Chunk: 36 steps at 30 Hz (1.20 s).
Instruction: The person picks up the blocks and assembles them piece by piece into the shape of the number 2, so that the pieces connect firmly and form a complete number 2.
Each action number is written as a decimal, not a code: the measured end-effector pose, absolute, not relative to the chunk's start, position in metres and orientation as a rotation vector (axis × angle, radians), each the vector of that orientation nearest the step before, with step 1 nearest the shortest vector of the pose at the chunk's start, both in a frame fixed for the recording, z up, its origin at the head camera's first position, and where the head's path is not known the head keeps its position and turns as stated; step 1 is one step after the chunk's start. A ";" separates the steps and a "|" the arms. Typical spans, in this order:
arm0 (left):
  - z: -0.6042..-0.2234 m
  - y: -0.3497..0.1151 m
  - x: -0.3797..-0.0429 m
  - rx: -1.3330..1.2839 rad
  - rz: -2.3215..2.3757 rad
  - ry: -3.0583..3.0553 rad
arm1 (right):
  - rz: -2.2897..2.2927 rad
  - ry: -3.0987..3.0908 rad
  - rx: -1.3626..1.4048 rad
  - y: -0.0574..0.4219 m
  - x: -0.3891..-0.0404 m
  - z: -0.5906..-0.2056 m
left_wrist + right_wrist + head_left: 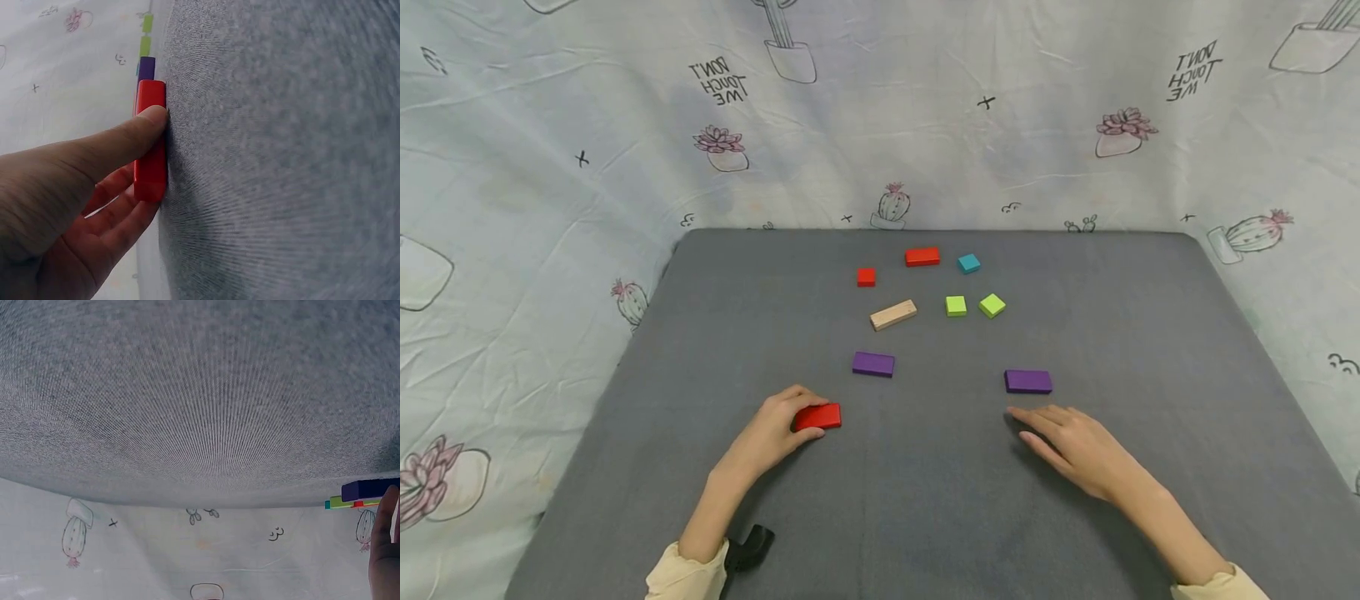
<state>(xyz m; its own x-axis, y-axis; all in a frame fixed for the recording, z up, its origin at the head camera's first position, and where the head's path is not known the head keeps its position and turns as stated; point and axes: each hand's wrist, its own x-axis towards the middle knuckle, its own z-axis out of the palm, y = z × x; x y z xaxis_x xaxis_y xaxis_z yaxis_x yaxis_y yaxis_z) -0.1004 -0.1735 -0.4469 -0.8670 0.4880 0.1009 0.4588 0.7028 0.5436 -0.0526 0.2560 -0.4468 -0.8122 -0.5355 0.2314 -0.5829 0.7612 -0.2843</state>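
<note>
My left hand [778, 423] pinches a red rectangular block [820, 416] between thumb and fingers, at the left front of the grey table. In the left wrist view the thumb lies along one long side of this red block [150, 140], with the fingers behind it. My right hand [1078, 448] holds nothing; its fingers are extended just in front of a purple block [1028, 382] on the right. A second purple block [873, 364] lies beyond the left hand. At the right edge of the right wrist view, fingertips [389, 503] overlap the purple block [365, 490].
Farther back on the grey table [760, 283] lie a plain wooden block [893, 315], two green cubes [956, 306], a small red block [867, 277], a longer red block [922, 257] and a blue block [969, 263]. A printed white cloth [925, 125] hangs behind the table.
</note>
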 end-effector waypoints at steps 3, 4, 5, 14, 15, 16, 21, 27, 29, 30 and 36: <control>-0.447 -0.173 -0.101 0.809 0.889 2.861 | 0.516 -2.817 0.899 0.257 -0.053 -0.448; -0.447 -0.172 -0.101 0.813 0.884 2.862 | 0.516 -2.815 0.901 0.257 -0.053 -0.448; -0.446 -0.171 -0.101 0.814 0.880 2.860 | 0.516 -2.813 0.901 0.257 -0.053 -0.448; -0.440 -0.158 -0.102 0.825 0.887 2.827 | 0.524 -2.818 0.898 0.257 -0.053 -0.449; -0.440 -0.156 -0.103 0.829 0.890 2.822 | 0.526 -2.818 0.896 0.257 -0.052 -0.449; -0.440 -0.155 -0.103 0.836 0.886 2.819 | 0.527 -2.818 0.893 0.257 -0.052 -0.449; -0.441 -0.147 -0.106 0.904 0.865 2.795 | 0.522 -2.820 0.885 0.257 -0.051 -0.450; -0.439 -0.138 -0.108 0.955 0.878 2.756 | 0.524 -2.811 0.888 0.257 -0.050 -0.452; -0.439 -0.134 -0.108 0.971 0.896 2.741 | 0.526 -2.808 0.887 0.257 -0.050 -0.452; -0.438 -0.133 -0.108 0.977 0.903 2.733 | 0.527 -2.806 0.887 0.257 -0.050 -0.452; -0.437 -0.122 -0.109 1.027 0.911 2.692 | 0.527 -2.792 0.894 0.257 -0.050 -0.453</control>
<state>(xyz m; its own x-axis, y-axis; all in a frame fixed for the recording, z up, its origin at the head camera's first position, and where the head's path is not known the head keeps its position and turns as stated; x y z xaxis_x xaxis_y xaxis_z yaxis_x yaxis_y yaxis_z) -0.1088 -0.1217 -0.4366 -0.7628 0.6392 0.0979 0.5674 0.5889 0.5755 -0.0500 0.2567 -0.4526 -0.8078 -0.5302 0.2577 -0.5876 0.7588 -0.2808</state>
